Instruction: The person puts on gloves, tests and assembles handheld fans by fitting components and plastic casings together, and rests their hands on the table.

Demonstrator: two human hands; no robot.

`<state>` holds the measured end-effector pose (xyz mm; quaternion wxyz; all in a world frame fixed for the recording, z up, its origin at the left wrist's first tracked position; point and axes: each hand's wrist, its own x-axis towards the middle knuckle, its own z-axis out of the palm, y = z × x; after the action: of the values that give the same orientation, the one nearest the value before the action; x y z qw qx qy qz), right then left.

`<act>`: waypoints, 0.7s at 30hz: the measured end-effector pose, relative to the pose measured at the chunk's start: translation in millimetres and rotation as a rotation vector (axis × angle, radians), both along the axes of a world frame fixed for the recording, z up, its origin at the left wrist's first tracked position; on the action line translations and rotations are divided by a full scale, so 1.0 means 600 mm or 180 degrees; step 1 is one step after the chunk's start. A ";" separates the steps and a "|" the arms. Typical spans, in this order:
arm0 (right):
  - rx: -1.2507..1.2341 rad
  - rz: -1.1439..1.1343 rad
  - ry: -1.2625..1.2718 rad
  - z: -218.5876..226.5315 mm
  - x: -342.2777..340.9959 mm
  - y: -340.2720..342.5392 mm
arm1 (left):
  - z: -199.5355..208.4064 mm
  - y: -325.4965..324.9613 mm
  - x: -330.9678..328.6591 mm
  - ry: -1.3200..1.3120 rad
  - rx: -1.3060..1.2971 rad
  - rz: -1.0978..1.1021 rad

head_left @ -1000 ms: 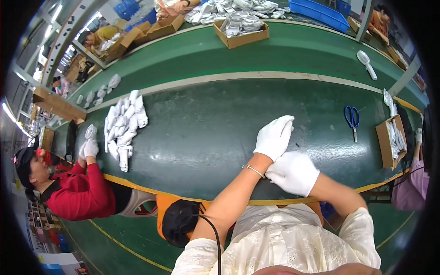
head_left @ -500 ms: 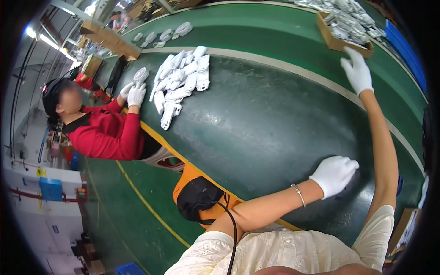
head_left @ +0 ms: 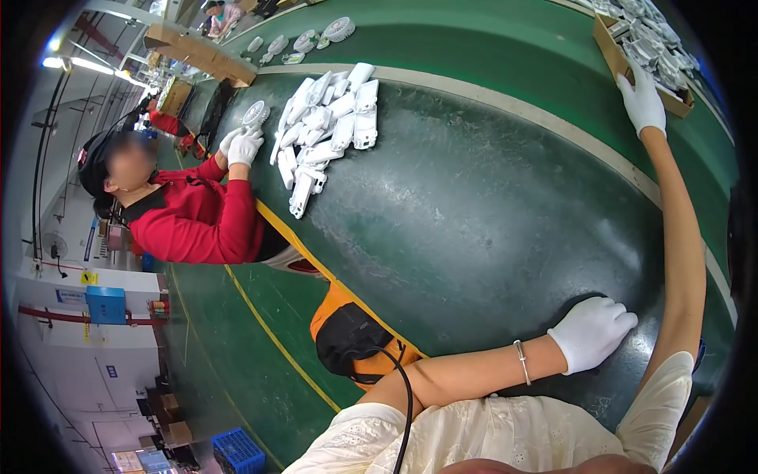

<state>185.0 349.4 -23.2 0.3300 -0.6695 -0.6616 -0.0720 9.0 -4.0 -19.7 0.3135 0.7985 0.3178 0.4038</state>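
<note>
My left hand (head_left: 594, 335), in a white glove, rests closed on the dark green tabletop (head_left: 466, 229). Its fingers curl under, and whatever they may hold is hidden. Far off to the right, my gloved right hand (head_left: 643, 103) reaches to the near corner of an open cardboard box (head_left: 609, 47). Its fingers are stretched over the box wall, with the thumb apart. White plastic parts (head_left: 659, 47), some in clear wrapping, fill the box.
A pile of white plastic housings (head_left: 328, 118) lies at the table's far left. Beside it a co-worker in a red top (head_left: 201, 213) handles a round white fan part (head_left: 255, 114). Fan pieces (head_left: 308, 39) sit on the green belt (head_left: 442, 39). An orange and black bag (head_left: 347, 340) hangs at the edge.
My right hand has moved right and reached the box, which now sits farther right in view. My left hand stays closed on the table. The whole view has shifted slightly.
</note>
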 end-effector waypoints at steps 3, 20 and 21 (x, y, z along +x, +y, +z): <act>-0.0328 -0.0244 -0.0050 0.007 -0.003 0.002 | -0.003 0.004 -0.006 0.0052 -0.0030 -0.0004; -0.1427 -0.0773 -0.0373 0.051 0.042 -0.018 | 0.003 0.003 -0.012 0.0102 -0.0115 -0.0217; -0.1434 -0.0765 -0.0378 0.053 0.046 -0.023 | 0.004 0.003 -0.012 0.0121 -0.0096 -0.0218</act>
<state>212.8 335.3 8.5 0.1223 -0.7944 -0.5949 -0.0007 1.9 -2.3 -17.3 0.3330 0.8117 0.3022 0.3728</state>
